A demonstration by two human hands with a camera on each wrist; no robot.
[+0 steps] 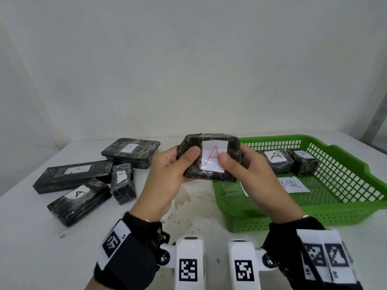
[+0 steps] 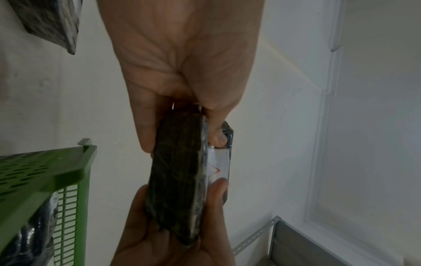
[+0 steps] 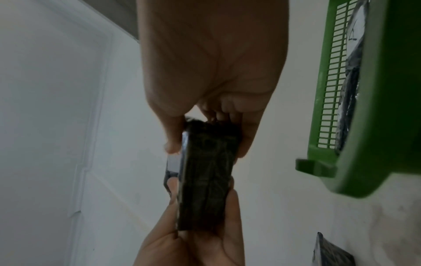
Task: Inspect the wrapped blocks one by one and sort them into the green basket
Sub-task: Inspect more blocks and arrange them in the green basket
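both the left hand (image 1: 167,174) and right hand (image 1: 249,174) pinch the dark film-wrapped block with a red "a" label (image 1: 209,158), thumbs on its face, just beside the green plastic mesh basket (image 1: 345,208); the right thumb seems to hide part of the letter, risking a misread; the slick wrap could slip.

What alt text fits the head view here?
Both hands, left hand and right hand, hold a wrapped block labelled with a red A above a white table. Four wrapped blocks lie left; a green basket at right holds two more.

A dark wrapped block (image 1: 210,159) with a red "A" label is held up beside the green basket (image 1: 343,208), where two blocks (image 1: 290,162) lie.
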